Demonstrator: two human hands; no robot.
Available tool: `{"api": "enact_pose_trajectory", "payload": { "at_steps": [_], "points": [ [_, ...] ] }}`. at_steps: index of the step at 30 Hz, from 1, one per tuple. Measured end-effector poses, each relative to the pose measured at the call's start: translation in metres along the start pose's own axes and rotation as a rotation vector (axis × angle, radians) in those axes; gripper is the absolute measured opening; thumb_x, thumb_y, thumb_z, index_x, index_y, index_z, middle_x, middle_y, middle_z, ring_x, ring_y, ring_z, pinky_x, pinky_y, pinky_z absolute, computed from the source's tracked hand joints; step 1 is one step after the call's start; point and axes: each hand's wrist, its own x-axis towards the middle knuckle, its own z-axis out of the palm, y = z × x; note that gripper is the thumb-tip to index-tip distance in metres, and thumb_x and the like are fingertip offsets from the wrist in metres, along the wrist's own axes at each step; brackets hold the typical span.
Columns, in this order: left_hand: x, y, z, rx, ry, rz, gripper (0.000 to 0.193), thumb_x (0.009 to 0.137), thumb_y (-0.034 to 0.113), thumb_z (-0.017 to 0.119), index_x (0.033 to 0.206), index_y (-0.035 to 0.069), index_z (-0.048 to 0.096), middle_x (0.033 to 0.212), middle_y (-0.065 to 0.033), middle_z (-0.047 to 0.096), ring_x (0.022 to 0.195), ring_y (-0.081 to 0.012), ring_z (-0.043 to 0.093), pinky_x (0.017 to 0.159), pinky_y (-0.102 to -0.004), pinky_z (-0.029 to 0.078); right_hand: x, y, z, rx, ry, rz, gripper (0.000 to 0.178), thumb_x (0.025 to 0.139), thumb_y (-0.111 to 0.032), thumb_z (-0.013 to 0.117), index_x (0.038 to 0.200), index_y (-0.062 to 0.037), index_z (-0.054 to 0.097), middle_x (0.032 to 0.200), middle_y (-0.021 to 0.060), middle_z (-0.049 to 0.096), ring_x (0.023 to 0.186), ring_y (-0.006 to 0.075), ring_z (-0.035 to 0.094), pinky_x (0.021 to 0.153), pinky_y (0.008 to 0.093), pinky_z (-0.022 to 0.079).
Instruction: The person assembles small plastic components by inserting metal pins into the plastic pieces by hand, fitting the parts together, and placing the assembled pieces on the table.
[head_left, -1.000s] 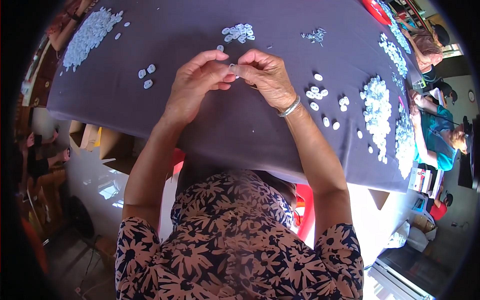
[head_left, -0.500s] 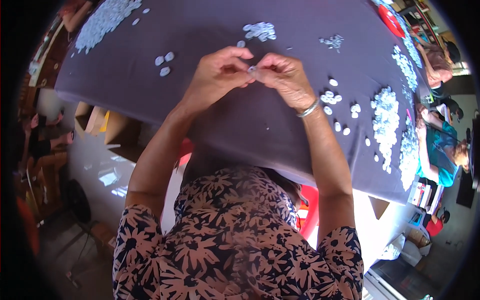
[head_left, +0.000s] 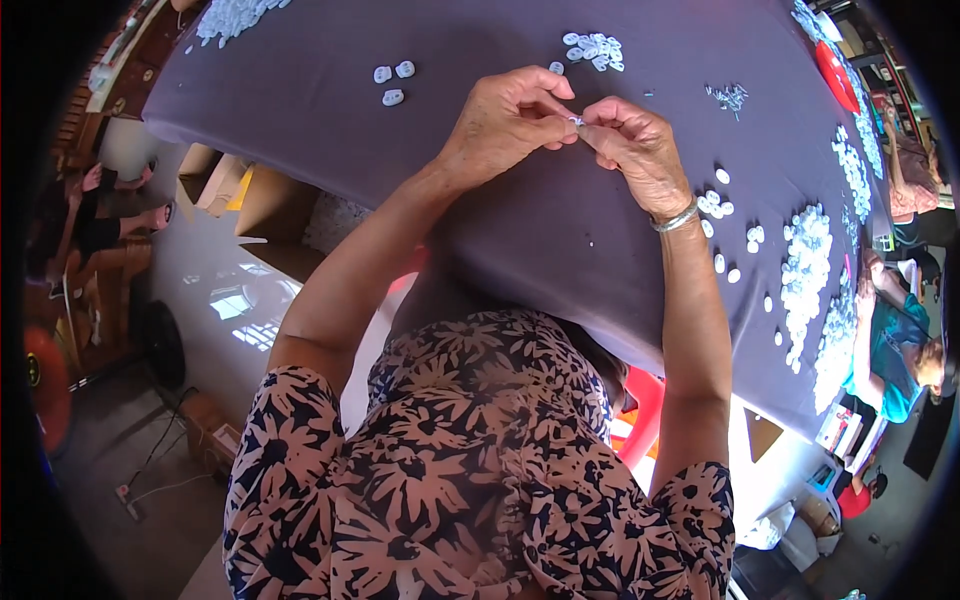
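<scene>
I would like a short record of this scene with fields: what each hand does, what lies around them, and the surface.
left hand: fingertips pinched on a tiny white piece, shared with the other hand
right hand: pinches the same piece; silver bracelet on the wrist
surface: table under a dark grey cloth
near left hand: three loose white pieces
beyond the hands: small white cluster
right side: long pile of white pieces

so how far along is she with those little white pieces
Done, it seems: a small cluster of white pieces lies beyond the hands. In hand: the left hand and right hand pinch one tiny piece between them. Left: a long heap on the purple cloth.
</scene>
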Motion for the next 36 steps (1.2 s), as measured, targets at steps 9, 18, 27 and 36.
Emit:
{"api": "enact_pose_trajectory", "payload": {
  "at_steps": [9, 18, 27, 36],
  "points": [
    [-0.001, 0.001, 0.006, -0.109, 0.043, -0.077, 0.032, 0.086, 0.003, 0.062, 0.115, 0.003, 0.049, 0.082, -0.0061, 0.063, 0.075, -0.0119, 0.062, 0.068, -0.0259, 0.052, 0.000, -0.003, -0.008, -0.106, 0.009, -0.018, 0.008, 0.087, -0.006, 0.061, 0.093, -0.0029, 0.064, 0.077, -0.0046, 0.056, 0.063, 0.0017, 0.043, 0.053, 0.0172, 0.034],
    [0.001, -0.018, 0.006, 0.065, 0.045, 0.056, 0.037, 0.087, 0.000, 0.059, 0.122, 0.005, 0.048, 0.079, -0.0025, 0.059, 0.071, -0.0082, 0.056, 0.066, -0.0227, 0.049, 0.024, -0.005, -0.084, -0.593, 0.224, -0.204, 0.007, 0.087, -0.001, 0.061, 0.093, -0.0010, 0.064, 0.086, -0.0043, 0.061, 0.079, 0.0044, 0.055, 0.070, 0.0184, 0.045],
    [0.000, -0.017, 0.009, 0.027, 0.089, -0.001, 0.039, 0.087, 0.000, 0.058, 0.124, 0.006, 0.048, 0.080, -0.0026, 0.058, 0.072, -0.0081, 0.057, 0.067, -0.0224, 0.050, 0.051, -0.008, -0.094, -1.039, -0.012, -0.142, 0.008, 0.079, -0.006, 0.066, 0.086, -0.0053, 0.061, 0.078, 0.0011, 0.055, 0.068, 0.0115, 0.053, 0.067, 0.0258, 0.046],
    [0.001, -0.016, 0.009, 0.010, 0.150, 0.108, 0.039, 0.085, 0.000, 0.060, 0.122, 0.004, 0.047, 0.081, -0.0029, 0.061, 0.073, -0.0083, 0.057, 0.066, -0.0222, 0.049, 0.039, -0.016, -0.057, -0.811, 0.144, -0.099, 0.007, 0.086, -0.008, 0.060, 0.090, -0.0028, 0.059, 0.079, -0.0001, 0.056, 0.066, 0.0079, 0.048, 0.060, 0.0232, 0.041]
  ]
}}
